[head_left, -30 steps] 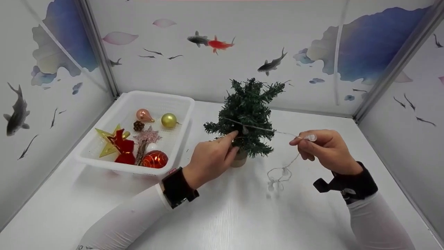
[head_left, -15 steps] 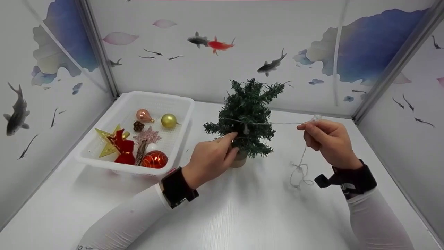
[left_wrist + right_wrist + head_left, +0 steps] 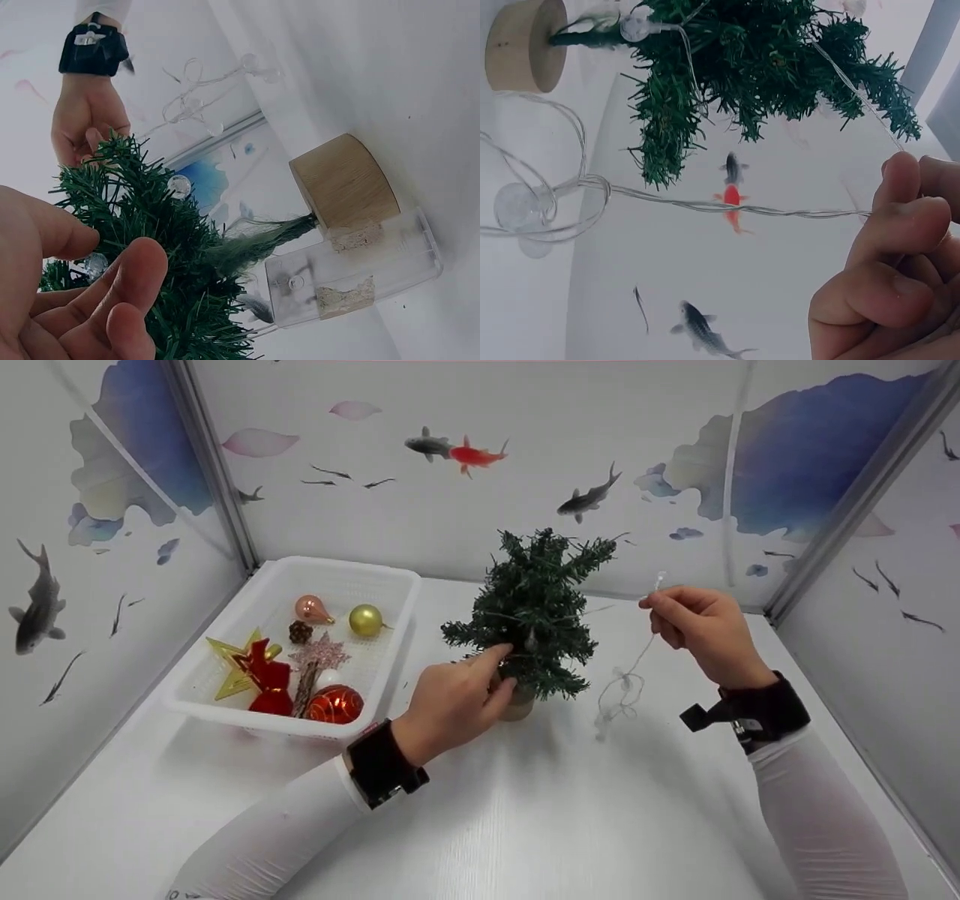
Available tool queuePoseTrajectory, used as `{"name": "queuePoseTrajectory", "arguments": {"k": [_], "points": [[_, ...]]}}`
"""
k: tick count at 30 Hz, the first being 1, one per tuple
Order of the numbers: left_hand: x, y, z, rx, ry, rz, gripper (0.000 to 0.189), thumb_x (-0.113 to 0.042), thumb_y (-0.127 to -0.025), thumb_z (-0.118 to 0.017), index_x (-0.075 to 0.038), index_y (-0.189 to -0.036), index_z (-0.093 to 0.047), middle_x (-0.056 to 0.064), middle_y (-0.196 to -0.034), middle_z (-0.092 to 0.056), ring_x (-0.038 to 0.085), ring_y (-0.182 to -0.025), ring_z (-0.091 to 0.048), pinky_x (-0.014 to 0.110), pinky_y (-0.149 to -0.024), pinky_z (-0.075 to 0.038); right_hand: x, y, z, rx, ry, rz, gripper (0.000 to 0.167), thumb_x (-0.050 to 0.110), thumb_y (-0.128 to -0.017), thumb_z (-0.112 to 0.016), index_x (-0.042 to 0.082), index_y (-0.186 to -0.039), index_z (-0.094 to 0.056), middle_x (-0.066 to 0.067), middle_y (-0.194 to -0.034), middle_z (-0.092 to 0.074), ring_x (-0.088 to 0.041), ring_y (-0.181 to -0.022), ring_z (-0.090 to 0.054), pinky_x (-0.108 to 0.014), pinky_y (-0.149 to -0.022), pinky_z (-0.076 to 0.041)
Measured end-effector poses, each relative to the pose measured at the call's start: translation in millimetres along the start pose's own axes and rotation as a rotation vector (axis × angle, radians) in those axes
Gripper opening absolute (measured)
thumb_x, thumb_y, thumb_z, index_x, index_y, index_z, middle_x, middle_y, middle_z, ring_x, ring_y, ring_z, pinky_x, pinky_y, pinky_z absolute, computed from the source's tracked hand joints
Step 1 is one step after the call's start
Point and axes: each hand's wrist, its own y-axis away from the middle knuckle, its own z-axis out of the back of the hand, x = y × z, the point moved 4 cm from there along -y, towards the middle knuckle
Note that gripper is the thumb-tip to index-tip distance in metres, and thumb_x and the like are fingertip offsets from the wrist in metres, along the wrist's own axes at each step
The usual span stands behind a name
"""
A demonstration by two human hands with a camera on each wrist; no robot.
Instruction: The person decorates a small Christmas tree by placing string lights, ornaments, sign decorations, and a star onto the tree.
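Observation:
A small green artificial Christmas tree (image 3: 540, 577) stands on a round wooden base (image 3: 345, 180). My left hand (image 3: 450, 697) is at its lower front, index finger reaching into the branches. In the left wrist view, a clear bulb (image 3: 96, 262) shows in the gap between that hand's fingers. My right hand (image 3: 697, 622), to the right of the tree, pinches a clear-wired string of lights (image 3: 780, 212). One stretch of wire runs from those fingers to the branches; a looped bunch with clear bulbs (image 3: 517, 206) hangs below.
A white basket (image 3: 405, 607) at the left holds a gold star (image 3: 229, 679), a red ornament (image 3: 271, 682), baubles, a pinecone (image 3: 300, 631) and a pink snowflake (image 3: 322, 652). A clear plastic box (image 3: 296, 281) is beside the tree's base. Printed panels enclose the table.
My right hand has risen, swinging right and then slightly back, with the string lights pinched. The wire to the tree looks slacker and the hanging loops shifted. My left hand stays put.

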Motion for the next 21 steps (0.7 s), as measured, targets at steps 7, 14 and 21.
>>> {"name": "queuePoseTrajectory", "arguments": {"k": [7, 14, 21], "points": [[-0.7, -0.3, 1.9, -0.001, -0.001, -0.008, 0.041, -0.029, -0.094, -0.057, -0.006, -0.129, -0.057, -0.008, -0.073, -0.063, 0.002, -0.046, -0.043, 0.019, -0.037, -0.028, -5.5, -23.8, 0.3, 0.019, -0.012, -0.066, 0.032, 0.016, -0.093, -0.064, -0.014, -0.105, -0.063, -0.008, -0.073, -0.06, -0.017, -0.054, -0.042, -0.026, -0.048, -0.032], [-0.3, 0.1, 1.2, 0.008, 0.001, -0.017, 0.041, -0.029, -0.094, -0.057, -0.007, -0.128, -0.057, -0.01, -0.07, -0.06, 0.001, -0.044, -0.04, 0.018, -0.036, -0.026, -14.1, -48.4, -3.1, 0.01, 0.149, -0.138, 0.035, 0.027, -0.091, -0.067, -0.006, -0.103, -0.067, -0.005, -0.074, -0.06, -0.01, -0.054, -0.048, -0.02, -0.048, -0.04], [-0.7, -0.4, 2.5, 0.017, 0.013, -0.03, 0.041, -0.029, -0.093, -0.057, -0.008, -0.128, -0.056, -0.01, -0.072, -0.063, 0.002, -0.045, -0.042, 0.019, -0.037, -0.027, -15.3, -67.1, -13.0, 0.069, 0.385, -0.157, 0.03, 0.032, -0.093, -0.064, 0.004, -0.101, -0.07, -0.01, -0.078, -0.065, -0.011, -0.058, -0.056, -0.021, -0.046, -0.041]]}}
